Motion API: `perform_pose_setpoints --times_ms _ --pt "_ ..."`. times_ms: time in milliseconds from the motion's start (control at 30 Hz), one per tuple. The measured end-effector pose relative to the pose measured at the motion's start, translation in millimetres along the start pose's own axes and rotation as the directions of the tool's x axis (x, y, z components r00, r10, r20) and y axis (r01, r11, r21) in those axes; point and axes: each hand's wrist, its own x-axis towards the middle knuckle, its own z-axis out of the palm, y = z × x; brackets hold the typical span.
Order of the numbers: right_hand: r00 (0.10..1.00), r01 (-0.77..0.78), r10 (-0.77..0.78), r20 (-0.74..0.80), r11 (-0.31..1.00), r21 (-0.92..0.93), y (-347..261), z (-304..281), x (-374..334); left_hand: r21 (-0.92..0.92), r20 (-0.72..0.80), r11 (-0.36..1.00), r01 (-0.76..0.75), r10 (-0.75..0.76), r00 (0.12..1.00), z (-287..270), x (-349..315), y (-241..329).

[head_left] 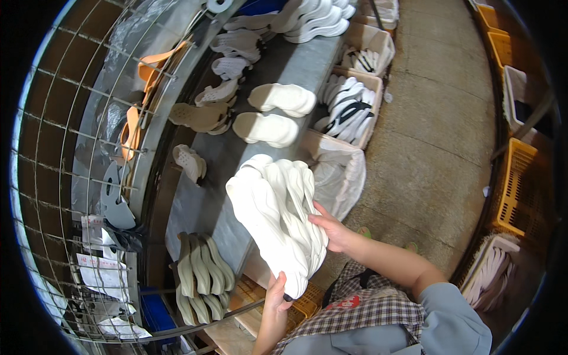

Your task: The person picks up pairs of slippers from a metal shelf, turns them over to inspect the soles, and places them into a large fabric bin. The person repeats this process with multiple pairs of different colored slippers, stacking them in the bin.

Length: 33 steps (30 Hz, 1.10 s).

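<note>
Between both hands is a bundle of white shoe soles [266, 207], several pressed side by side and tilted over the bench. My left hand [276, 294] grips its near lower end, with the thumb on top and a small dark spot beside the fingers. My right hand [331, 228] clasps the right side, its thumb and fingers around the edge. Just beyond the bundle, cream soles [266, 129] lie on the grey metal bench [307, 62]. A second cream pair [283, 99] sits behind them. Grey-green soles [204, 266] are stacked near my left hand.
White and tan perforated clogs [204, 117] line the bench's left side. More white soles [310, 21] are piled at its far end. Lined crates [349, 109] stand along its right edge. A wire grid [65, 148] borders the left; yellow crates [520, 186] line the aisle's right.
</note>
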Motion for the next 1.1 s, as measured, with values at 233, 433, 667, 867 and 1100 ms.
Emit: perform_pose_setpoints --times_ms 233,433,667,867,1100 --pt "0.953 0.272 -0.294 -0.071 0.937 -0.217 -51 20 -117 0.514 0.087 0.853 -0.087 0.049 0.995 61 18 -27" --pt "0.931 0.327 -0.361 -0.048 0.887 -0.326 -78 36 -189 -0.031 0.194 0.998 -0.048 0.053 0.980 129 98 -13" --pt "0.878 0.357 -0.452 -0.157 0.837 -0.415 -92 29 -239 -0.026 0.324 0.991 0.132 -0.117 0.939 181 104 -33" --pt "0.878 0.398 -0.447 -0.171 0.881 -0.256 -89 4 -245 0.119 0.325 0.988 0.095 -0.130 0.937 211 74 -36" --pt "0.935 0.045 -0.080 -0.345 0.993 -0.107 -80 -26 -258 0.332 0.338 0.917 0.220 -0.334 0.880 219 66 -54"
